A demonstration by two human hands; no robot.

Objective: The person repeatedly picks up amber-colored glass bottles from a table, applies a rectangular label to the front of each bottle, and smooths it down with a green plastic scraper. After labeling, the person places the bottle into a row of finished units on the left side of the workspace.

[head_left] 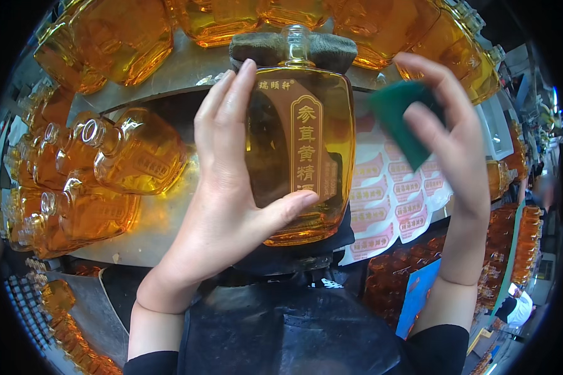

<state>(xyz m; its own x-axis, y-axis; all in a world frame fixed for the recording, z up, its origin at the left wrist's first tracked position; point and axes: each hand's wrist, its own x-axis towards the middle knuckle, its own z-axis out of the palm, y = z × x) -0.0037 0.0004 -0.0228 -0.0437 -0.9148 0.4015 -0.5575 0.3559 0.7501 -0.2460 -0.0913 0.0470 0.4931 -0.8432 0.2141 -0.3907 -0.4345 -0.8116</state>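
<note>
I should keep the bottle (pixel 334 137) steady in the middle, neck on the far dark cushion (pixel 336 51), my open left hand (pixel 228 178) at its left, and use the green flat piece (pixel 399 115) gripped in my right hand (pixel 451 128) gently.

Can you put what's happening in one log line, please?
left hand: open, thumb across amber bottle | right hand: holding flat green piece | bottle neck: over grey padded rest | label sheets: right of bottle
</note>
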